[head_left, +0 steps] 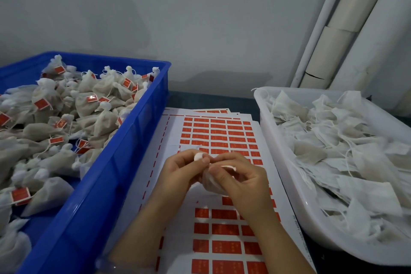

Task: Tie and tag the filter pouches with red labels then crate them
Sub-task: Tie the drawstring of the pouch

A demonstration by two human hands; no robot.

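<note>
A white filter pouch (210, 182) hangs between both hands above the sheet of red labels (222, 133). My left hand (182, 170) pinches its gathered top, which sticks out above the fingers. My right hand (240, 179) grips the pouch's neck from the right with curled fingers. The blue crate (124, 140) on the left holds several tied pouches with red tags. The white tray (295, 176) on the right holds several flat, untied pouches with loose strings.
Label sheets lie stacked on the dark table between crate and tray. A grey wall stands behind, with white pipes (329, 35) running up at the right.
</note>
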